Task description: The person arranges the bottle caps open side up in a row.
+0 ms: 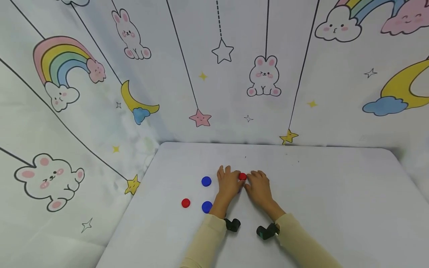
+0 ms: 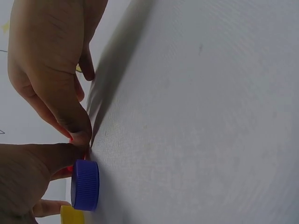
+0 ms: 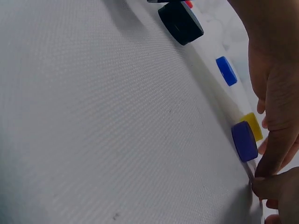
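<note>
We see one small, round red cap (image 1: 242,176) — bright, plain-faced, disc-like from the head view — pinched between the left hand (image 1: 229,184) and the right hand (image 1: 260,189). Its round face shows toward us, with a thumb at its near edge on the left. From both wrist views the thumbs cover most of it, leaving us only slivers of red low over the white worktop (image 1: 335,208); we cannot tell whether it touches the surface. It sits near a ribbed dark blue cap (image 2: 86,185) and a yellow cap (image 2: 72,215) — both on the left hand's side.
</note>
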Demonstrator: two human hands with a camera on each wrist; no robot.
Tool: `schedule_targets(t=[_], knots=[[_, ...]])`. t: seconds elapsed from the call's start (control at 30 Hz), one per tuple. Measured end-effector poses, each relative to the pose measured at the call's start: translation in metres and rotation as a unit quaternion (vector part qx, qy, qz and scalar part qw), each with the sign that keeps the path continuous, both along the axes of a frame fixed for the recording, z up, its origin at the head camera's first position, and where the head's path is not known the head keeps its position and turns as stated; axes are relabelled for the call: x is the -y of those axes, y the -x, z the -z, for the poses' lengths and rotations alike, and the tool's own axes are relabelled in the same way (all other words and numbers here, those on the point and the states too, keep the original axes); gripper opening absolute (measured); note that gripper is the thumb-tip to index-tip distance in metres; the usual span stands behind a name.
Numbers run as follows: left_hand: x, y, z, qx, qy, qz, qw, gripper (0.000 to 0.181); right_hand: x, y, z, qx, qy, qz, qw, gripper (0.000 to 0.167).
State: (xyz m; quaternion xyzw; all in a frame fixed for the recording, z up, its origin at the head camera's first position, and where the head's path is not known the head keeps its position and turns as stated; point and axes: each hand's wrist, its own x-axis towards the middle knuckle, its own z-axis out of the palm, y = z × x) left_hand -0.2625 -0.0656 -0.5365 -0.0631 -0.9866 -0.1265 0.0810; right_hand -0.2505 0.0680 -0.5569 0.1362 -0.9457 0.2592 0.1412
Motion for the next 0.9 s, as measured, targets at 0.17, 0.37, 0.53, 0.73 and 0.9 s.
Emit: schedule_targets(t=[0.17,0.37,0.53,0.73,0.9], knots=[[-0.001,0.002,0.003,-0.010,-0.009,0.019,0.9997,0.032,-0.003,0.005,-0.001,-0.009,-0.008,-0.003,0.9999,0.036],[0.004,0.005,0.006,-0.016,-0.018,0.018,0.9995,0.029,-0.004,0.016,-0.004,0.008,-0.018,-0.035,0.9992,0.034],[0.006,0.009,0.002,0.017,-0.034,0.052,0.9979,0.029,-0.009,0.025,-0.005,0.003,-0.035,-0.039,0.9986,0.032],[0.011,0.014,-0.003,0.049,-0.027,0.056,0.9969,0.028,-0.011,0.031,-0.004,0.023,-0.020,-0.053,0.9981,0.036],[0.020,0.014,-0.002,0.059,-0.044,0.051,0.9960,0.028,-0.006,0.034,-0.001,0.032,-0.016,-0.064,0.9973,0.037]])
